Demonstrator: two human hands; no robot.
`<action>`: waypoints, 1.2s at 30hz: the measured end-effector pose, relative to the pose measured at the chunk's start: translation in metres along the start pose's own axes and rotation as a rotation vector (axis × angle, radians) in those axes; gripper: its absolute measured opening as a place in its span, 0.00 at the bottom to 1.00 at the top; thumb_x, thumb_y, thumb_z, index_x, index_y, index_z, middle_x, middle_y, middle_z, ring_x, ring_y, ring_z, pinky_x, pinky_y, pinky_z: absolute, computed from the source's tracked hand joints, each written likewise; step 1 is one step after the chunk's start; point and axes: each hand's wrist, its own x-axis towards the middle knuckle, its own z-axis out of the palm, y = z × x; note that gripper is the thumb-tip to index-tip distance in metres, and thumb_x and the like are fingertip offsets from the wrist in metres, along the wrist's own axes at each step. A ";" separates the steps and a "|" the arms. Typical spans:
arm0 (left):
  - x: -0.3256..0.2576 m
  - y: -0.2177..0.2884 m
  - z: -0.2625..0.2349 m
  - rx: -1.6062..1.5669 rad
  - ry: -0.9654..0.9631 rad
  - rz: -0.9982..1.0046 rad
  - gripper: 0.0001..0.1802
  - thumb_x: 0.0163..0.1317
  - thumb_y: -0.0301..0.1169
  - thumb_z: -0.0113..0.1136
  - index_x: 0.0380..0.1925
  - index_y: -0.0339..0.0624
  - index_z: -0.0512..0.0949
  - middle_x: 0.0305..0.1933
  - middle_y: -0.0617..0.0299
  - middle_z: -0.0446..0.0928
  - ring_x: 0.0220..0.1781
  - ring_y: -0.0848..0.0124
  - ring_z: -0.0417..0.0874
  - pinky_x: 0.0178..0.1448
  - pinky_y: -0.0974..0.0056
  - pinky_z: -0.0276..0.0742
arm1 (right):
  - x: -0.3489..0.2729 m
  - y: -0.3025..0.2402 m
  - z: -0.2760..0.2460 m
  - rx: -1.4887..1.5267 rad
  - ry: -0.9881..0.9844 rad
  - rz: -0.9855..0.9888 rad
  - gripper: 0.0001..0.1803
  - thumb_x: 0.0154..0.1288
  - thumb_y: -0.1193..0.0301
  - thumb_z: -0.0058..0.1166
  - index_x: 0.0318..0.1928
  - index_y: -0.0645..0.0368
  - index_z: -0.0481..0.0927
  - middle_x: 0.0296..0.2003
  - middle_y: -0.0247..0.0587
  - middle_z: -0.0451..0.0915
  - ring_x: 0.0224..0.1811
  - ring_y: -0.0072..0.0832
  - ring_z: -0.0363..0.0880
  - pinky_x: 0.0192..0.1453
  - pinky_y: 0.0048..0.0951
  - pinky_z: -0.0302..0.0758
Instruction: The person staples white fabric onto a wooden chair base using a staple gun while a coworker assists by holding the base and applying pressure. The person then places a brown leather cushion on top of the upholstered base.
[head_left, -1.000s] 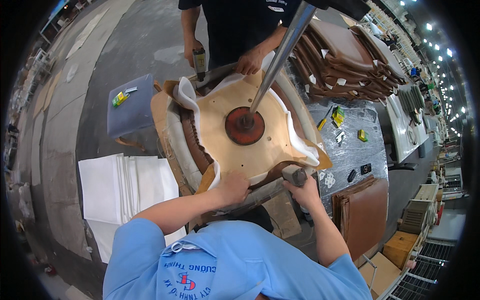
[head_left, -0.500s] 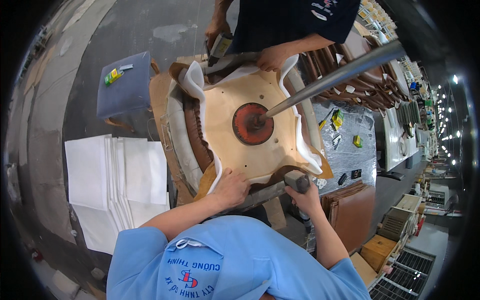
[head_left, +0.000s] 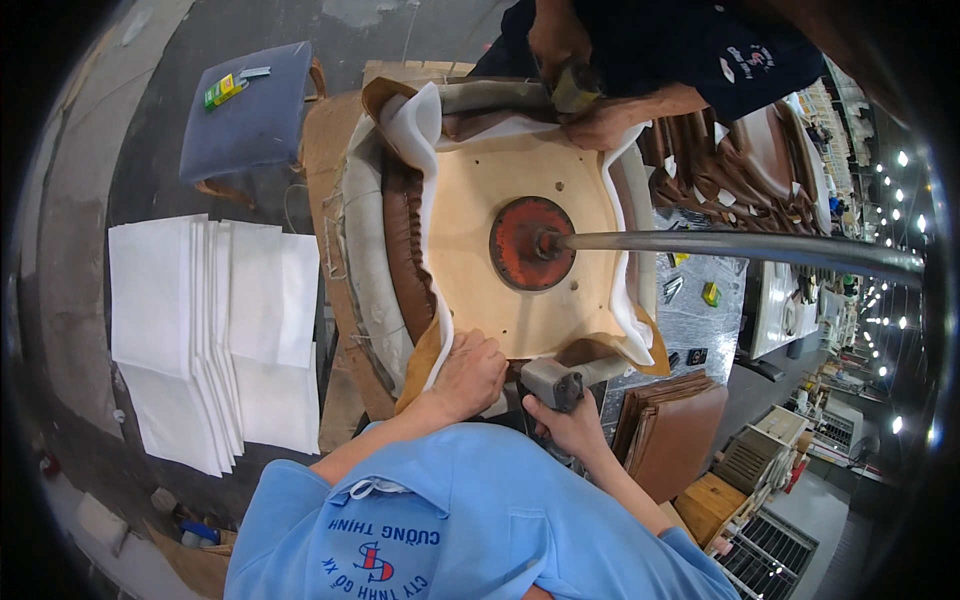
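Plywood seat panel [head_left: 460,225] is lying ahead of me inside a padded ring [head_left: 364,255], my left hand [head_left: 468,378] being nearer, fingers [head_left: 489,352] curling at the panel's near-left corner, pinching I cannot tell what, my right hand [head_left: 572,418] gripping a staple gun [head_left: 548,382].

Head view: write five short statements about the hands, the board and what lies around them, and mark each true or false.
1. The right hand holds a grey tool. True.
2. The left hand holds a hammer. False: no tool shows in it; it is at the near edge of the wooden board.
3. White sheets lie left of the board. True.
4. The disc on the board is green. False: it is red.
5. The blue seat is right of the board. False: it is left.
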 end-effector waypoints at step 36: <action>0.081 0.036 0.065 0.129 0.001 0.136 0.19 0.57 0.44 0.77 0.36 0.39 0.85 0.49 0.52 0.78 0.58 0.51 0.75 0.61 0.48 0.72 | 0.010 0.037 -0.088 0.073 0.158 -0.127 0.14 0.69 0.69 0.72 0.48 0.63 0.83 0.30 0.31 0.82 0.21 0.19 0.79 0.23 0.26 0.74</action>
